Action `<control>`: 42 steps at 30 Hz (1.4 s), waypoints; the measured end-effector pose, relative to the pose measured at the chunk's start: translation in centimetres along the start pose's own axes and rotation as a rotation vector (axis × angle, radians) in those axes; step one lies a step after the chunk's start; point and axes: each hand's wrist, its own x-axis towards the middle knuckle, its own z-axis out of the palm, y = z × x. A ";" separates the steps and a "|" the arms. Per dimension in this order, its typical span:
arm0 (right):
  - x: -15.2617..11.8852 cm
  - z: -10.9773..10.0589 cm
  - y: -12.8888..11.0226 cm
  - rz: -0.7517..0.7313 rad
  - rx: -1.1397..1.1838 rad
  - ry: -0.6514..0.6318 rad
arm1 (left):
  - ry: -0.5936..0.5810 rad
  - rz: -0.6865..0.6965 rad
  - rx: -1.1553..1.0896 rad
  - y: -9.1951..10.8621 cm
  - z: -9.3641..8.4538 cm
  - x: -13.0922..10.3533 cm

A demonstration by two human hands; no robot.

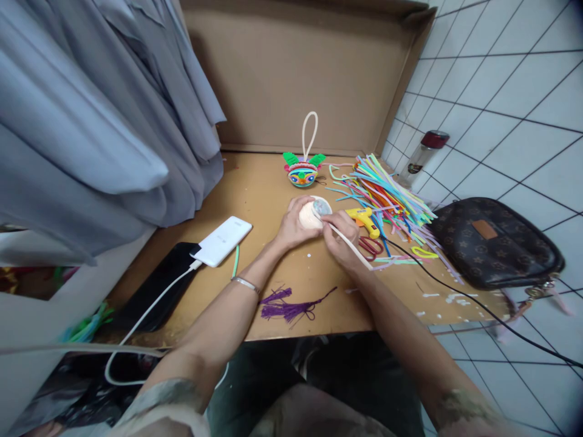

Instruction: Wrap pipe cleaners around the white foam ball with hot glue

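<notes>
A small round cream-coloured piece (310, 216), with a bluish patch at its opening, rests in my left hand (291, 226), whose fingers wrap round it. My right hand (340, 235) pinches a white fuzzy strip (353, 247) against the right side of the round piece; the strip's loose end points down to the right. Behind my hands stands a colourful animal-face ornament (302, 174) with green ears and a white loop (310, 135). Purple tassels (291, 308) lie between my forearms. A yellow glue gun (365, 221) is just right of my right hand.
Red-handled scissors (371, 247) and a pile of coloured fuzzy strips (392, 191) lie on the right. Beyond are a brown bag (494, 243) and a bottle (421, 161). A white power bank (224, 241), cable and black phone (157, 291) lie left. A black cord crosses the right side.
</notes>
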 end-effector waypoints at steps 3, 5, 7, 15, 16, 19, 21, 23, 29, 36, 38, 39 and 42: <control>0.0 0.0 0.1 -0.020 0.003 -0.003 | -0.001 0.014 -0.001 0.0 0.0 0.0; 0.0 0.0 0.1 -0.012 -0.012 -0.025 | -0.003 0.014 -0.004 0.1 -0.1 0.0; 0.0 0.0 0.1 -0.010 -0.025 -0.045 | -0.013 0.001 0.003 0.1 -0.1 0.1; 0.1 -0.1 0.2 -0.092 0.011 -0.009 | -0.042 -0.011 -0.016 0.1 -0.2 0.2; 0.1 -0.1 0.3 -0.099 0.021 -0.007 | -0.057 -0.019 -0.013 0.1 -0.3 0.2; 0.1 0.0 0.4 -0.098 0.044 -0.010 | -0.103 -0.033 -0.021 0.3 -0.7 0.4; 0.1 0.1 0.5 -0.085 0.049 -0.009 | -0.127 -0.037 -0.044 0.3 -0.9 0.5; 0.1 0.1 0.5 -0.080 0.053 -0.007 | -0.150 -0.046 -0.070 0.3 -1.2 0.6; 0.1 0.0 0.4 -0.086 0.055 -0.025 | -0.162 -0.082 -0.181 0.2 -1.6 0.6; 0.0 0.0 0.3 -0.107 0.027 -0.033 | -0.046 -0.173 -0.227 1.1 -1.1 0.6; 0.0 0.0 0.2 -0.105 0.008 -0.056 | -0.031 -0.203 -0.241 1.3 -1.1 0.6; 0.0 0.0 0.2 -0.102 0.001 -0.065 | -0.026 -0.215 -0.248 1.3 -1.0 0.6; -0.1 0.0 0.1 -0.084 -0.006 -0.081 | -0.016 -0.236 -0.262 1.4 -1.0 0.7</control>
